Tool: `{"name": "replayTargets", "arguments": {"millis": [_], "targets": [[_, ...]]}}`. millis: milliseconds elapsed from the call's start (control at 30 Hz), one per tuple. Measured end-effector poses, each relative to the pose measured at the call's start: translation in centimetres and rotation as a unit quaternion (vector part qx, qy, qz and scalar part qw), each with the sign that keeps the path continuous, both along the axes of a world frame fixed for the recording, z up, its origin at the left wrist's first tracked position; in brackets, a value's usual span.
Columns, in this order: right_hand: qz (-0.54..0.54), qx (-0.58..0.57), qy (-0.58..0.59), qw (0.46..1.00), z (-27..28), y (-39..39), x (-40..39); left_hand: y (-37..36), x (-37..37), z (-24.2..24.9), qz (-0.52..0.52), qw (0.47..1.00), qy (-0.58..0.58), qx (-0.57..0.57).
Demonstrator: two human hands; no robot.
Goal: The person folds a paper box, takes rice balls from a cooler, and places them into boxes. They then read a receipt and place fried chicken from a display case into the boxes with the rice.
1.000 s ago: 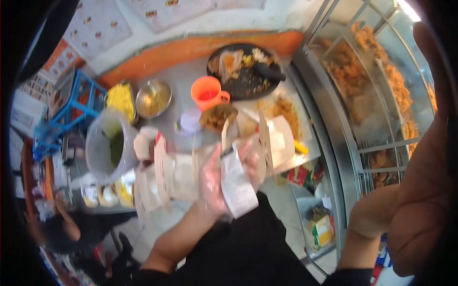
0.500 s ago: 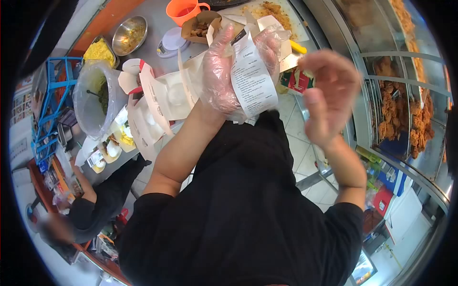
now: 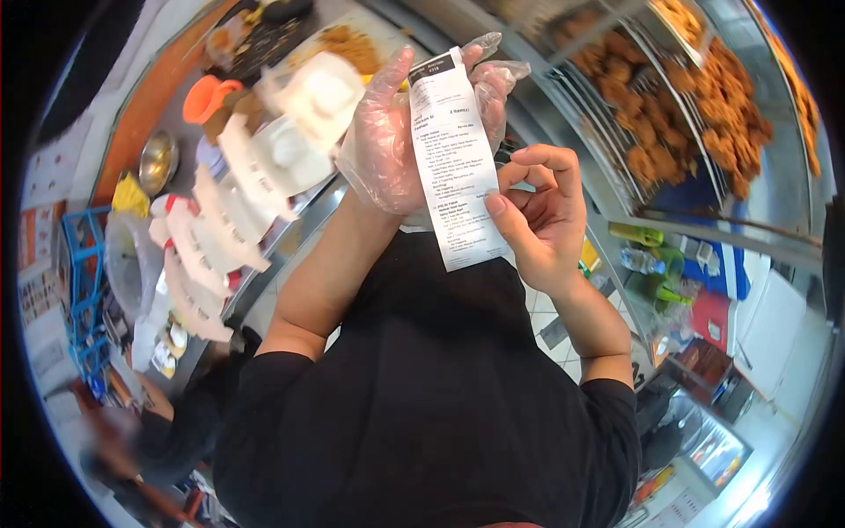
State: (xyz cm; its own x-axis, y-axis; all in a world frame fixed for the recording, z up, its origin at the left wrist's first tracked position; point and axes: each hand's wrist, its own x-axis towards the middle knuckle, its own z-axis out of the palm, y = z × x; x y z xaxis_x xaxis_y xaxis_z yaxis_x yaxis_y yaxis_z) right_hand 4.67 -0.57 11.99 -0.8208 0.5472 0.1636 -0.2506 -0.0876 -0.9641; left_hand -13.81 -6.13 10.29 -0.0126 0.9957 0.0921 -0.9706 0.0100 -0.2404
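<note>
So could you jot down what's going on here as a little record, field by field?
left hand: left hand in a clear plastic glove, holding the long white printed paper receipt near its top
right hand: bare right hand, thumb pressed on the receipt's right edge
beside the hands: open white cardboard food boxes on the steel counter
further back: orange plastic mug, round steel bowl
on the right: golden fried chicken pieces behind glass

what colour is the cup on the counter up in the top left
Orange. The cup stands on the counter beside the white boxes, clearest in the head view.
</note>
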Motion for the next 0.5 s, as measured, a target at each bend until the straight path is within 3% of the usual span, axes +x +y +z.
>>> {"name": "replayTargets", "arguments": {"millis": [267, 500], "targets": [[-0.108, 0.027, 0.03, 0.993, 0.3, 6.3, 12.3, 9.2, 11.6, 1.5, -0.028, 0.994, 0.106, 0.002], [-0.184, 0.013, 0.051, 0.982, -0.1, 7.4, 17.4, 13.4, 17.2, 2.2, -0.074, 0.983, 0.168, 0.018]]}}
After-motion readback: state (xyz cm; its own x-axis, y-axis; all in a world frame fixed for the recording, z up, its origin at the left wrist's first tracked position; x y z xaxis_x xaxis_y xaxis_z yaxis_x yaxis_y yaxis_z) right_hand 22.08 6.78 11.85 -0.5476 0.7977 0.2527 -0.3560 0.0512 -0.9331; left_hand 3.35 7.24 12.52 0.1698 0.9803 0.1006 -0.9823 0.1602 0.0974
